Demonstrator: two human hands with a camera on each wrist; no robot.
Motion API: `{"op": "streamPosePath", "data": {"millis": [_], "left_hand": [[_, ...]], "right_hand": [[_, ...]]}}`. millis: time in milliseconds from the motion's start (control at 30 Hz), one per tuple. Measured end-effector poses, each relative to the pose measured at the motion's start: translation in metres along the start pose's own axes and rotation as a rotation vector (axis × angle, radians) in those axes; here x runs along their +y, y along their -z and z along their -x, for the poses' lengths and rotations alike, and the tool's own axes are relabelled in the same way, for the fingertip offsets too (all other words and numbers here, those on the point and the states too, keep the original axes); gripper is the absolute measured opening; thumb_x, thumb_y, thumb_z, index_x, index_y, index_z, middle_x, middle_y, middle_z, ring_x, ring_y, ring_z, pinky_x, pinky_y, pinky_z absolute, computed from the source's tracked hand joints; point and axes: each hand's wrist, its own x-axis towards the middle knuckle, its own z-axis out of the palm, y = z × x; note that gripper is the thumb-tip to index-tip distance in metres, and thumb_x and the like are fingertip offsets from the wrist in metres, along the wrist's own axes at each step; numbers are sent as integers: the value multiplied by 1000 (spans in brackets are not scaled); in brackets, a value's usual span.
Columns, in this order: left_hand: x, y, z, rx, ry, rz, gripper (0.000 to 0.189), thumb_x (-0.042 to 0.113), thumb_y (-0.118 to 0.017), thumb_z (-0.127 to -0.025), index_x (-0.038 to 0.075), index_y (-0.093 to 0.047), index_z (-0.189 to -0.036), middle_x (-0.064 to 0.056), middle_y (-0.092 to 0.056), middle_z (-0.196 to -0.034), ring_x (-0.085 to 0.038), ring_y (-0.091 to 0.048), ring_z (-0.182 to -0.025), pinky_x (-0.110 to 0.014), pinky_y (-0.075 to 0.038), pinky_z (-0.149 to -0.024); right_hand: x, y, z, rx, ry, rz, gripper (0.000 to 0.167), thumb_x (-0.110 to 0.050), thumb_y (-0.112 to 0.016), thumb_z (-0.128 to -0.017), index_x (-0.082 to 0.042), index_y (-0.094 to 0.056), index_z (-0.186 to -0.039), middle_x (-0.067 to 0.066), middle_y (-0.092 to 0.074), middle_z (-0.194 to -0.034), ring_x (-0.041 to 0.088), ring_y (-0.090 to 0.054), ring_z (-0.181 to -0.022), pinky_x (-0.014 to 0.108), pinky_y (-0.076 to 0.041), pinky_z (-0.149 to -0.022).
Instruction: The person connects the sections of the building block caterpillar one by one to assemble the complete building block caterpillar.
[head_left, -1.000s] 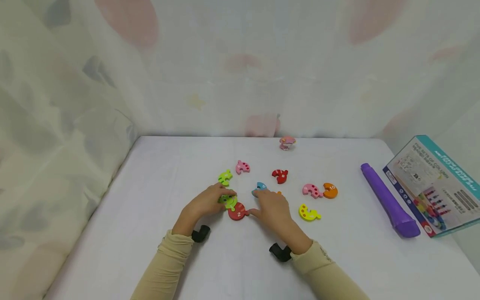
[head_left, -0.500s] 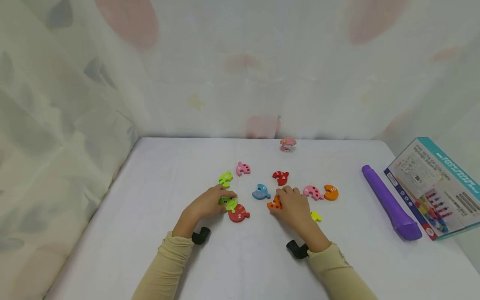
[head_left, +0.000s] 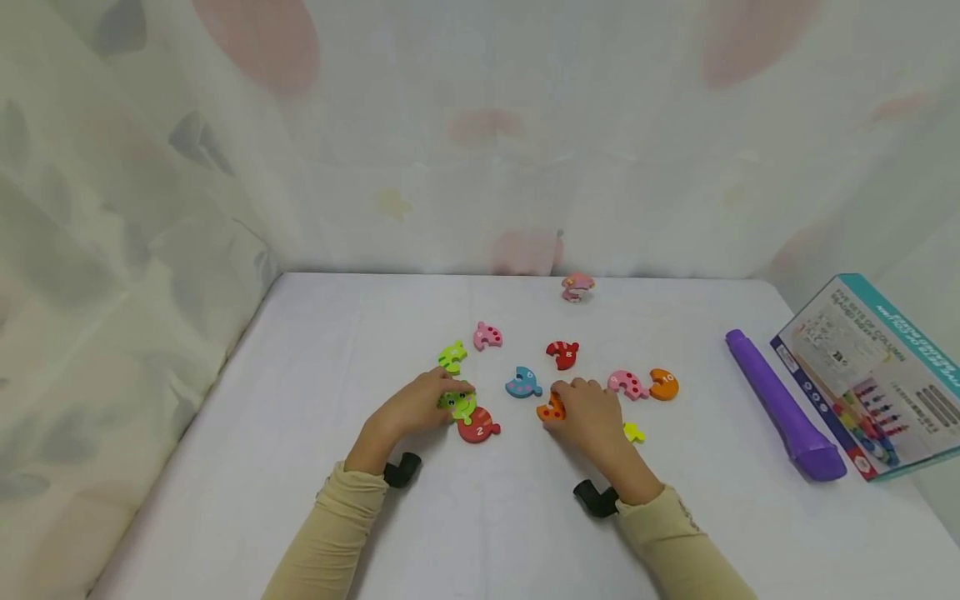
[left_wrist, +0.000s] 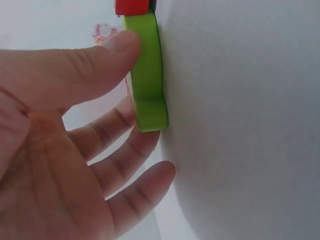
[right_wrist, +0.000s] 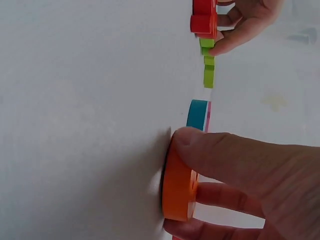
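Note:
My left hand (head_left: 411,408) holds a green puzzle piece with a smiling face (head_left: 459,403) between thumb and fingers; the left wrist view shows the thumb on its green edge (left_wrist: 146,65). Against that piece lies a red puzzle piece numbered 2 (head_left: 478,427). My right hand (head_left: 592,417) pinches an orange spotted puzzle piece (head_left: 551,407), and its thick orange edge (right_wrist: 177,185) shows in the right wrist view. Between the hands and a little farther back lies a blue puzzle piece (head_left: 522,382). A yellow-green piece (head_left: 633,432) is partly hidden behind my right hand.
Farther back lie a light green piece (head_left: 452,357), a pink piece (head_left: 487,335) and a red striped piece (head_left: 562,354). Another pink piece (head_left: 627,384) and an orange piece (head_left: 663,384) sit rightward. A pink figurine (head_left: 577,287), purple microphone-shaped object (head_left: 783,404) and box (head_left: 870,375) stand around them.
My right hand has moved right from the blue piece to the orange spotted piece and now grips it. The left hand has stayed on the green face piece.

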Motion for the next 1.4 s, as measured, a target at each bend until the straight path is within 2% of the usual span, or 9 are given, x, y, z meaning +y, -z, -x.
{"op": "streamPosePath", "data": {"millis": [233,367,600,800,900,1100,1400], "left_hand": [[0,0,1,0,5,-2,43,7,-70,-79,23,-64,-119,-3,-51,-112,-21,-47,-106,-35,-45,-87],[1,0,0,-2,2,-9,43,8,-70,-79,23,-64,-119,-4,-51,-113,-21,-48,-106,-35,-45,-88],[-2,0,-1,3,-1,-14,43,9,-70,-80,23,-64,-119,-4,-51,-112,-21,-48,-105,-37,-45,-88],[-4,-1,-1,7,-40,-7,42,7,-70,-79,21,-64,-119,-5,-52,-112,-22,-49,-105,-38,-43,-89],[-2,-1,0,10,-52,-9,43,6,-69,-79,20,-64,-119,-5,-52,-112,-23,-49,-105,-38,-43,-89],[-2,-1,1,14,-36,-13,42,8,-69,-80,23,-64,-119,-4,-52,-112,-22,-49,-105,-37,-43,-89],[-1,-1,0,13,-30,-15,42,8,-69,-80,23,-64,-119,-4,-52,-113,-22,-48,-107,-38,-44,-89]], "right_hand": [[-11,2,5,-11,37,-26,53,-41,-76,-71,-14,-62,-114,3,-59,-90,21,-51,-81,39,-42,-70],[-24,4,9,-7,103,-48,53,-43,-76,-71,-15,-63,-114,2,-59,-91,19,-51,-81,37,-41,-69],[-45,-3,10,-9,231,-55,51,-41,-76,-72,-17,-63,-115,4,-62,-108,23,-54,-95,42,-44,-76],[-54,-7,10,6,298,-16,51,-35,-78,-71,-18,-63,-117,4,-60,-104,23,-54,-93,42,-44,-75],[-56,-8,10,11,307,-17,52,-33,-79,-70,-19,-62,-118,3,-59,-102,21,-54,-91,41,-44,-75],[-58,-8,9,3,310,-13,54,-34,-79,-70,-18,-61,-119,4,-59,-105,21,-54,-95,43,-45,-76],[-60,-9,7,-33,285,4,54,-36,-78,-70,-17,-62,-118,5,-59,-107,23,-53,-99,46,-44,-80]]}}
